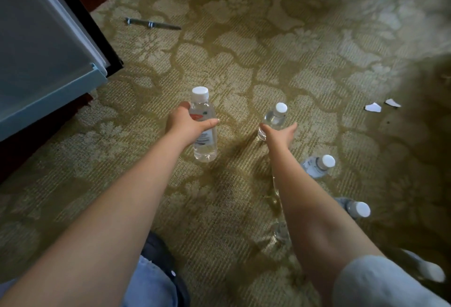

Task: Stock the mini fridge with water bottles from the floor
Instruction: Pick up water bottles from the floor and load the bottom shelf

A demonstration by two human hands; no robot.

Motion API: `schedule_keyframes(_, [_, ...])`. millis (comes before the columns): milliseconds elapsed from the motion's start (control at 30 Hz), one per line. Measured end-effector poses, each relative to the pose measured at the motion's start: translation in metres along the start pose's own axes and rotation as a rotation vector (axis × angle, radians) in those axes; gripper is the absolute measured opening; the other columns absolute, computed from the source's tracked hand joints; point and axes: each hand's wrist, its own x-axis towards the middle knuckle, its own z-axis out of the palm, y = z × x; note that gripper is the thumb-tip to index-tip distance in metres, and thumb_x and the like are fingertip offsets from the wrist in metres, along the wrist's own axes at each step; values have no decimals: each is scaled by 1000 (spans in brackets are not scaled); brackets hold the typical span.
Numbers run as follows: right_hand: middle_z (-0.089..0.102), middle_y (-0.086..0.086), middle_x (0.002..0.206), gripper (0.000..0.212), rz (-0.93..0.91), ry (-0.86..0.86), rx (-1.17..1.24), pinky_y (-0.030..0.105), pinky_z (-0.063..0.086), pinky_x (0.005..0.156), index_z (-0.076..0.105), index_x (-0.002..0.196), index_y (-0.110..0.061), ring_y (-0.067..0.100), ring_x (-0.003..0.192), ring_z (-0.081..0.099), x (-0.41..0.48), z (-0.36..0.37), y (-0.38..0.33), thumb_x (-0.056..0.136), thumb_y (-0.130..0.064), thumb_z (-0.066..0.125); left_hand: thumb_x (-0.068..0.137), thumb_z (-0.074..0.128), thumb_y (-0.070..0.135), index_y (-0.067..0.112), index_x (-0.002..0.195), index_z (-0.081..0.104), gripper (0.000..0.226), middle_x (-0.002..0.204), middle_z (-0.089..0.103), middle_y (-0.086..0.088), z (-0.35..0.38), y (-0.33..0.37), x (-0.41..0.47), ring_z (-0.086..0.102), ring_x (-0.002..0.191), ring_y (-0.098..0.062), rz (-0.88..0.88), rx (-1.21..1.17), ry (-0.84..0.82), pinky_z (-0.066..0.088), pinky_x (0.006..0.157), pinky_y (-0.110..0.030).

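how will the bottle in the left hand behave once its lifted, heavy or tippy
The labelled bottle looks full of clear water, so probably weighty for its size. It is tall and narrow, so likely tippy when set down. The left hand wraps its smooth middle, which may be slightly slippery.

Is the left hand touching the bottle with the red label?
Touching. The head view shows the left hand wrapped around the labelled bottle, thumb on one side and fingers across its front.

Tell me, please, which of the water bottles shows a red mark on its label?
The bottle in the left hand, the labelled bottle nearest the fridge door. The other bottles on the carpet show no red.
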Motion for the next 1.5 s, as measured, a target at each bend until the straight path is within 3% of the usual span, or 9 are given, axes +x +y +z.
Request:
schedule_keyframes(100, [27, 9, 156, 113, -39, -19, -49, 51, 28, 113, 7, 153, -23, 32, 141, 30, 11, 6, -5, 70, -28, 84, 65, 85, 33, 17, 110, 57, 55, 109, 64, -1, 5, 3, 6, 61, 102, -23, 20, 1, -15, 51, 91, -42])
schedule_keyframes(200, [35, 5, 152, 102, -48, -32, -54, 47, 31, 112, 17, 150, -25, 30, 137, 36, 18, 12, -7, 73, -25, 82, 67, 84, 32, 15, 113, 54, 58, 113, 62, -2, 5, 4, 10, 59, 105, -23, 36, 39, -32, 49, 90, -36])
schedule_keyframes(367, [56, 2, 131, 63, -91, -14, -135, 37, 42, 90, 39, 131, -20, 26, 117, 55, 18, 11, -10, 80, -25, 76, 68, 83, 32, 14, 119, 49, 64, 120, 58, -5, 0, 4, 8, 56, 110, -25, 54, 102, -52, 47, 97, -42])
schedule_keyframes(533, [60, 2, 122, 53, -165, 38, -243, 30, 39, 76, 47, 117, -18, 16, 95, 51, 1, 15, -8, 76, -26, 80, 67, 83, 33, 16, 115, 50, 60, 118, 60, -2, -9, 1, 7, 57, 109, -23, 40, 88, -68, 47, 97, -42])
schedule_keyframes(767, [57, 2, 123, 63, -321, -75, -165, 38, 47, 89, 49, 118, -18, 18, 103, 55, -49, 36, -15, 68, -39, 82, 67, 85, 24, 13, 119, 49, 65, 121, 58, -5, -44, 1, -6, 55, 113, -23, 4, 49, -43, 46, 95, -37])
schedule_keyframes(1000, [65, -6, 109, 55, -542, -241, -30, 42, 54, 84, 54, 109, -27, 14, 96, 63, -132, 68, -58, 65, -54, 73, 67, 85, 22, 18, 104, 45, 55, 115, 57, -4, -105, -6, -34, 55, 111, -23, -19, -13, 113, 46, 97, -40])
schedule_keyframes(1133, [64, -7, 107, 59, -643, -355, -10, 43, 56, 81, 51, 107, -33, 13, 95, 63, -187, 86, -82, 59, -62, 69, 67, 84, 29, 15, 118, 49, 63, 119, 57, -1, -154, -13, -57, 54, 112, -22, -23, -15, 229, 45, 95, -36])
schedule_keyframes(1267, [62, -8, 107, 57, -756, -457, -38, 42, 56, 82, 50, 108, -29, 13, 95, 62, -247, 99, -99, 63, -58, 71, 63, 86, 29, 13, 120, 48, 70, 120, 61, -3, -204, -26, -88, 58, 109, -22, -22, -65, 328, 47, 97, -43])
schedule_keyframes(1500, [61, -6, 104, 47, -940, -608, -68, 35, 51, 80, 53, 105, -24, 12, 94, 59, -360, 123, -116, 70, -49, 72, 59, 88, 28, 10, 116, 55, 68, 111, 64, -3, -292, -62, -163, 61, 104, -21, -16, -181, 576, 50, 92, -40])
